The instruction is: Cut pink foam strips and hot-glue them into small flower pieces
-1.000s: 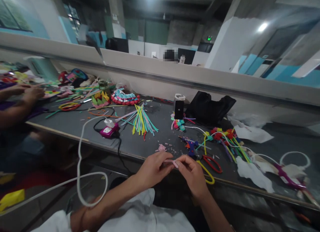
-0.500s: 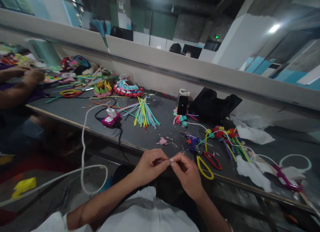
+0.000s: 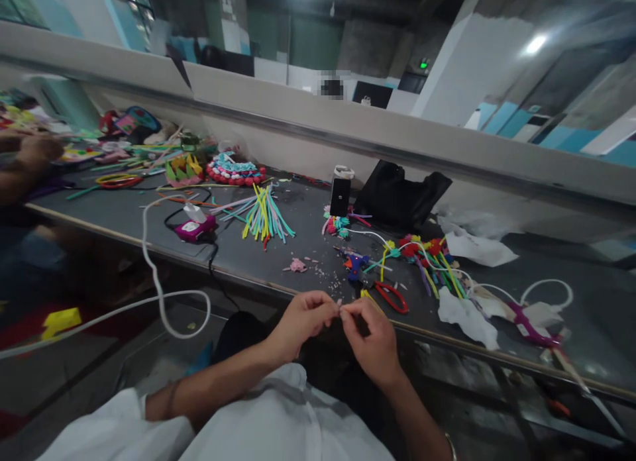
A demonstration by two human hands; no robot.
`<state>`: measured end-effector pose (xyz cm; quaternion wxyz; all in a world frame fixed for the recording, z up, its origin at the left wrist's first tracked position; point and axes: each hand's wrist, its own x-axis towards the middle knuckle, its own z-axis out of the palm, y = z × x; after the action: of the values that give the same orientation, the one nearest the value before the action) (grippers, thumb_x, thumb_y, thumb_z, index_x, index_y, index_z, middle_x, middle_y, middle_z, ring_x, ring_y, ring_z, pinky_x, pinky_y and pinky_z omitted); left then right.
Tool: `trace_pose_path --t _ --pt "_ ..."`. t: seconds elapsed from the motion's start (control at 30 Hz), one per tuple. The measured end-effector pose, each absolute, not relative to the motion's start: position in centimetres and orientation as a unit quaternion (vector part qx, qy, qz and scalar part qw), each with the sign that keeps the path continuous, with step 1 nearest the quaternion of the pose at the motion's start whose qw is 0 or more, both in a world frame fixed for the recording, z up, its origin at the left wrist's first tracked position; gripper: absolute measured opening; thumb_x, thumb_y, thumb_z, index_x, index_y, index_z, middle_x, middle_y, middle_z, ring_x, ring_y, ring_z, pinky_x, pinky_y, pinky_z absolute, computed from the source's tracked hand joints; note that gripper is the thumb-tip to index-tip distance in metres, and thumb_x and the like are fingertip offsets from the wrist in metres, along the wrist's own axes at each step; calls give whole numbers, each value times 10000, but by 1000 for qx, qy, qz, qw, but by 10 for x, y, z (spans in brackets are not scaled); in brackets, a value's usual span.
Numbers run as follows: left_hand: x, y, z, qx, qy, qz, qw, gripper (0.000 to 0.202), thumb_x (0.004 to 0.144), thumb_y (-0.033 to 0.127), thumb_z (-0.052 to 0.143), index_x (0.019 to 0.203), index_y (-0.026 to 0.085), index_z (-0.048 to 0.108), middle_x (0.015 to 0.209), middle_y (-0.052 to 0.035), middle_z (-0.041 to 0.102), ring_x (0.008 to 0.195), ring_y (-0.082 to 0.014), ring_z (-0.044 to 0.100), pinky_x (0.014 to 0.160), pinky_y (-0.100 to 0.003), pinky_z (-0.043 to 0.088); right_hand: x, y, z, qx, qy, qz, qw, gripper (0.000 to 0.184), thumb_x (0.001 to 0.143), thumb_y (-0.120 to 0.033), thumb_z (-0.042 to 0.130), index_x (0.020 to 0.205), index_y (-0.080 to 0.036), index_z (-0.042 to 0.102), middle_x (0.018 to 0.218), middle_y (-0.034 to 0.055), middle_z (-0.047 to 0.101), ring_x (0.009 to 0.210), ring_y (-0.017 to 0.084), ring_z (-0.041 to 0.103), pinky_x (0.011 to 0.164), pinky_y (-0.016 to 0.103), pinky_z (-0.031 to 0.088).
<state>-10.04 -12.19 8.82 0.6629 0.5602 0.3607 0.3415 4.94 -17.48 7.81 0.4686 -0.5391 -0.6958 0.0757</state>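
My left hand (image 3: 304, 320) and my right hand (image 3: 370, 335) meet fingertip to fingertip just below the front edge of the dark table (image 3: 278, 269). Both pinch a tiny pale pink piece (image 3: 340, 308) between thumbs and forefingers; too little of it shows to name it. On the table just beyond my hands lie a blue glue gun (image 3: 356, 265), red-handled scissors (image 3: 390, 297) and a small pink scrap (image 3: 298, 266). Part of a yellow loop shows behind my right hand.
A fan of coloured pipe cleaners (image 3: 262, 216), a magenta device (image 3: 191, 229) with a white cord (image 3: 154, 275), a black bag (image 3: 397, 196), a black phone (image 3: 340, 195), pompom flowers (image 3: 422, 252) and white paper (image 3: 464, 312) crowd the table. Another person's arms (image 3: 24, 163) work at far left.
My hands have drawn closer together and nearer to me, below the table edge. The pink piece that showed between my fingers is now almost hidden. The view has shifted slightly right.
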Motion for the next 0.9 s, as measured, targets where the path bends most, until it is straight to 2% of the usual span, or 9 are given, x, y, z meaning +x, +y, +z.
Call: trace_pose_path --t 0.1,0.2,0.3,0.47,0.6,0.7,0.8,0.9 --pt "-97 -117 86 746 309 408 425 171 844 255 570 954 157 657 816 -44 603 692 -113 537 609 -205 434 61 -177 78 -564 -651 125 491 107 887 -190 542 794 -202 595 740 -5 592 685 133 553 633 245 430" --pt "-92 -108 79 866 196 395 235 253 897 184 498 1110 187 634 971 -85 613 825 -132 588 697 -220 477 72 -177 77 -582 -623 160 497 112 881 -218 554 781 -203 604 718 -17 597 666 126 561 625 231 436" --pt "-83 -100 75 898 158 378 160 235 918 165 478 1100 171 626 969 -82 617 837 -125 599 703 -200 481 84 -178 75 -588 -616 175 493 126 883 -238 549 772 -201 598 713 -20 595 661 124 562 626 230 441" --pt "-65 -94 78 928 155 327 91 231 959 230 421 1032 186 635 912 -53 634 764 -118 590 677 -192 455 104 -179 76 -579 -627 178 490 132 890 -238 537 778 -204 600 717 -17 584 667 126 555 625 232 440" --pt "-55 -91 84 955 133 252 84 269 970 229 360 1055 176 610 943 -71 631 782 -137 585 706 -215 453 116 -180 77 -566 -636 172 495 129 892 -210 524 776 -205 579 717 -13 562 655 125 535 609 234 433" --pt "-48 -91 93 955 132 225 137 281 961 196 338 1009 150 610 922 -83 625 794 -148 580 711 -225 456 122 -178 75 -551 -660 147 489 132 894 -179 509 773 -207 554 725 -6 546 665 132 526 614 251 423" --pt "-42 -91 103 924 161 230 261 260 951 206 373 919 149 625 861 -67 623 794 -141 569 710 -218 444 129 -175 72 -525 -707 84 466 127 892 -131 496 796 -206 533 738 8 554 702 153 520 653 288 410" --pt "-39 -90 108 849 224 200 435 244 906 319 496 794 147 629 711 -13 584 678 -116 515 616 -203 399 134 -173 70 -489 -758 27 430 125 881 -102 500 816 -205 527 753 28 579 742 177 521 690 322 403"
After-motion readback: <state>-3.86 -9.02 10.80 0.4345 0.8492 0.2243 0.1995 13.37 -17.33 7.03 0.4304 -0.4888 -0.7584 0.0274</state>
